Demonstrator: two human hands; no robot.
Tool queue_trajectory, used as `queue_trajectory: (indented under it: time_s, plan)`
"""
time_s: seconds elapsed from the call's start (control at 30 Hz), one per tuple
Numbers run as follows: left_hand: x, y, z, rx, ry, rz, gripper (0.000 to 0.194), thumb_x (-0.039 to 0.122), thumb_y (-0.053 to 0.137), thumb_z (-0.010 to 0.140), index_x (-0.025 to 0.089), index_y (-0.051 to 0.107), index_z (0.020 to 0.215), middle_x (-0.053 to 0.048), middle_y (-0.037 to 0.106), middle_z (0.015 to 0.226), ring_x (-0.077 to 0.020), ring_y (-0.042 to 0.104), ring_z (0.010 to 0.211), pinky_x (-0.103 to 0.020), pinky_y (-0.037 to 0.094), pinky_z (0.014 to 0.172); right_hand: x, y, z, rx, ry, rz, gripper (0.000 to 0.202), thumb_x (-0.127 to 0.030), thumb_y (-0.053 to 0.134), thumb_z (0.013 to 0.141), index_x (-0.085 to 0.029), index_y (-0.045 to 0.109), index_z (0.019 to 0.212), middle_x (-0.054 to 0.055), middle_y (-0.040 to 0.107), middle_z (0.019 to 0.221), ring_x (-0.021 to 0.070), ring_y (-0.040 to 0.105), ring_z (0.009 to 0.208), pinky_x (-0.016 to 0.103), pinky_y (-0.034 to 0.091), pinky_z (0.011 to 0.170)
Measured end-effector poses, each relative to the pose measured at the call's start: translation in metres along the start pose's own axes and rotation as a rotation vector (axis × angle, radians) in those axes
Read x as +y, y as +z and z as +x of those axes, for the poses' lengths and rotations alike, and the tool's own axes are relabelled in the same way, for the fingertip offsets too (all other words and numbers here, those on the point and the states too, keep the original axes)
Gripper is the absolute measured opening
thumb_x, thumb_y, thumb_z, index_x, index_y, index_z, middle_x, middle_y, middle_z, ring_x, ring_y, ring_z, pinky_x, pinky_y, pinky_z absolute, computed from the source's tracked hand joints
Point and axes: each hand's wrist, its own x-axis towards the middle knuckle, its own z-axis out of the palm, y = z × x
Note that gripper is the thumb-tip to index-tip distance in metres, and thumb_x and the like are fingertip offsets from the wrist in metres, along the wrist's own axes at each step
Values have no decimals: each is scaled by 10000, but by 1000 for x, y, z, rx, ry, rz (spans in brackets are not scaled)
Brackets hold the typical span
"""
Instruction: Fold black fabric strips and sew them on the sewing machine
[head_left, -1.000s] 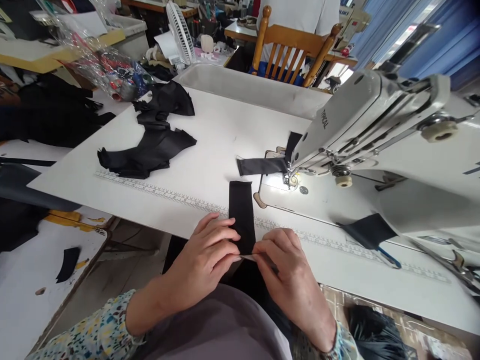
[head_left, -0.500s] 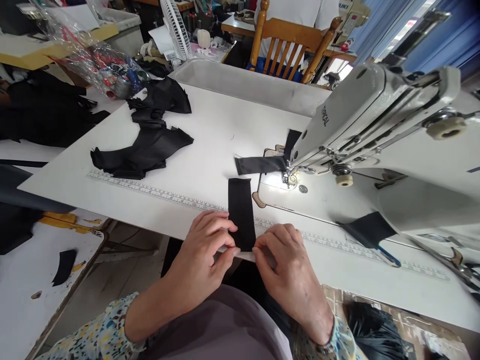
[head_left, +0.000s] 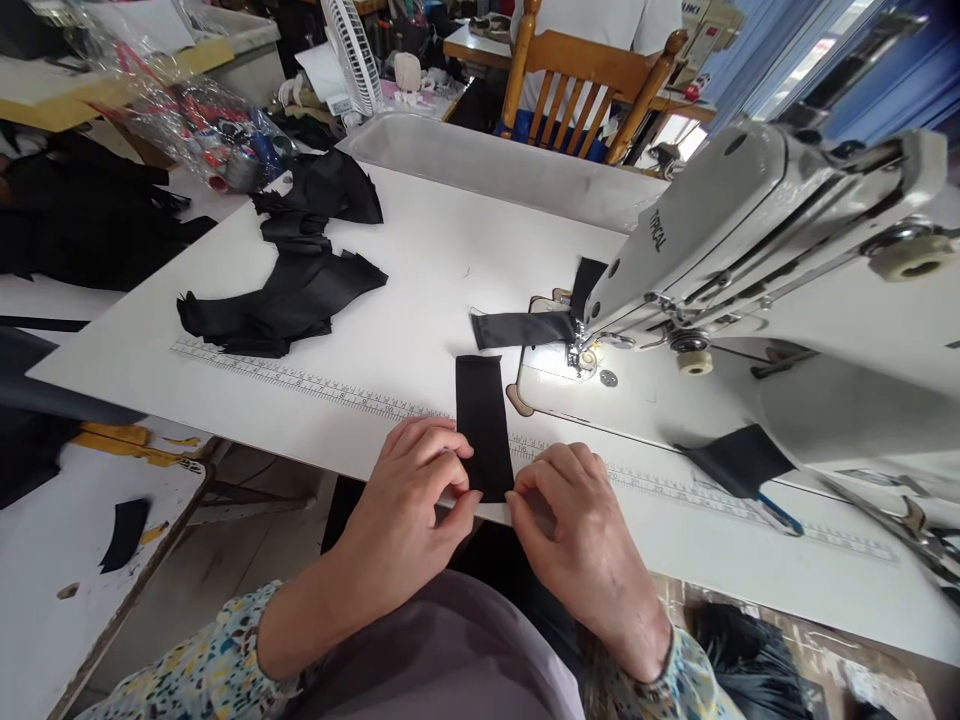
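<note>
A black fabric strip [head_left: 484, 425] lies lengthwise across the printed ruler [head_left: 330, 388] at the table's near edge. At its lower left corner, my left hand [head_left: 420, 500] pinches the cloth between thumb and forefinger. The lower right corner is pinched by my right hand [head_left: 574, 530] in the same way. Beyond the strip, another black fabric piece [head_left: 521, 328] lies with its right end under the presser foot of the white sewing machine [head_left: 690, 240].
Stacked black fabric pieces [head_left: 289, 295] lie on the left of the table [head_left: 420, 260]. To the right are a black cloth piece with a blue-handled tool [head_left: 780, 513] and scissors [head_left: 911, 525]. A wooden chair [head_left: 589, 75] stands behind, with a person in white beyond it.
Both hands keep their pinch at the strip's near corners, and the strip stays in place. The view has shifted very slightly.
</note>
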Motion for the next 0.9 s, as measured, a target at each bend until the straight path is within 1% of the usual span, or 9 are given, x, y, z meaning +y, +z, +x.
queue_trajectory:
  time_s: [0.17, 0.3, 0.4, 0.47, 0.57, 0.63, 0.77, 0.9]
  plan:
    - [1, 1, 3, -8, -5, 18, 219, 55, 579, 915, 189, 486, 769, -52, 616, 1056, -255, 515, 1240, -470, 434, 1063, 1, -1, 1, -16, 5, -13, 180, -94, 558, 928, -195, 501, 789, 30, 513, 839, 207, 424, 832, 398, 367, 758]
    - [2, 0, 5, -34, -14, 33, 213, 47, 576, 895, 189, 484, 765, -56, 593, 1041, -264, 513, 1217, -490, 440, 1050, 2, -1, 2, -21, 8, -13, 185, -86, 561, 918, -196, 498, 783, 29, 511, 834, 208, 423, 834, 394, 369, 755]
    - [2, -2, 6, -75, -20, 41, 157, 57, 572, 901, 193, 541, 828, -70, 574, 1081, -282, 487, 1256, -518, 429, 1074, 2, -1, 4, -40, 16, -8, 183, -81, 565, 910, -201, 507, 785, 28, 512, 838, 210, 424, 836, 394, 373, 759]
    - [1, -5, 8, -108, 3, 44, 156, 53, 559, 911, 203, 602, 925, -84, 557, 1162, -295, 441, 1323, -542, 405, 1111, 3, -1, 5, -59, 27, 1, 177, -73, 571, 900, -204, 516, 795, 28, 514, 848, 212, 430, 844, 395, 379, 768]
    - [-4, -11, 13, -184, 107, 40, 294, 18, 508, 931, 243, 666, 1036, -79, 532, 1275, -296, 346, 1433, -575, 324, 1187, 3, -2, 7, -77, 39, 13, 181, -47, 575, 879, -205, 524, 806, 29, 520, 868, 217, 437, 860, 397, 386, 785]
    - [-8, -15, 19, -251, 202, 30, 354, 3, 484, 945, 266, 701, 1042, -65, 543, 1288, -293, 311, 1470, -584, 274, 1221, 3, -2, 7, -84, 49, 20, 178, -34, 580, 867, -203, 538, 830, 32, 528, 890, 221, 437, 871, 401, 389, 799]
    - [-20, -22, 32, -355, 364, 26, 381, 15, 506, 960, 297, 754, 1026, -46, 585, 1257, -307, 345, 1465, -597, 238, 1237, 3, -4, 8, -104, 71, 47, 177, -25, 585, 868, -200, 554, 874, 33, 536, 934, 221, 439, 900, 407, 394, 824]
    - [-30, -26, 36, -379, 437, 35, 313, 67, 581, 968, 310, 772, 1016, -33, 645, 1171, -307, 415, 1429, -600, 228, 1241, 2, -6, 10, -124, 72, 57, 181, -20, 567, 880, -200, 545, 874, 28, 532, 942, 215, 437, 900, 408, 396, 828]
